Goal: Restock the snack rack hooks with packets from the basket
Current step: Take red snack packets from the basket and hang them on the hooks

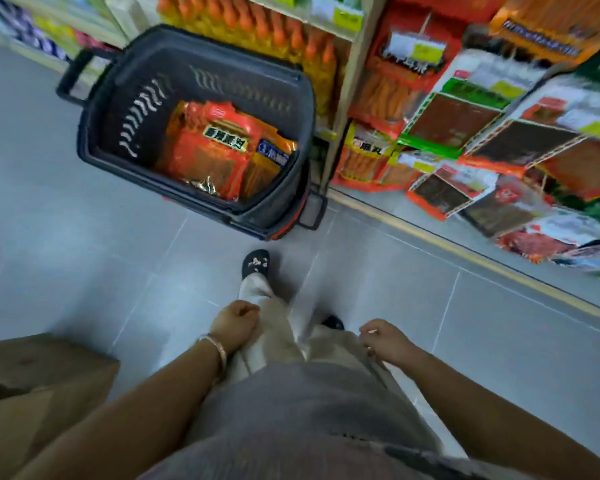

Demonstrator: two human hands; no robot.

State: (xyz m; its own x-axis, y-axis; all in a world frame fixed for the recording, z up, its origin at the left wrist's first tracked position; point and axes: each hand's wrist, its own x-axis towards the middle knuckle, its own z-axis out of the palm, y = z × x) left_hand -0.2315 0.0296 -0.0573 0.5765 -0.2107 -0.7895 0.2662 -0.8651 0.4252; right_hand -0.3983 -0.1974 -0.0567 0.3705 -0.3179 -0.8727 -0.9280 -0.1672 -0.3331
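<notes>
Packets (219, 150) lie in the basket (125, 84), which stands just beside the snack rack (353, 98), probably for easy reach. Left hand (236, 325) and right hand (383, 339) hang loosely curled and empty, well apart from it.

- One black basket (194, 69) is standing in the upper middle of the frame.
- At least three snack packets (208, 147) are lying inside it; blur is hiding the exact number.
- Two hands are hanging in the lower half: the left hand (234, 323) and the right hand (383, 341).
- One bracelet (219, 348) is sitting on the left wrist.
- Two dark shoes are showing at centre: the front shoe (256, 263) and the rear shoe (333, 322), which is partly hidden.
- One cardboard box (39, 382) is sitting at lower left.
- The hanging rack packets (458, 123) at upper right are too many and too blurred to count.
</notes>
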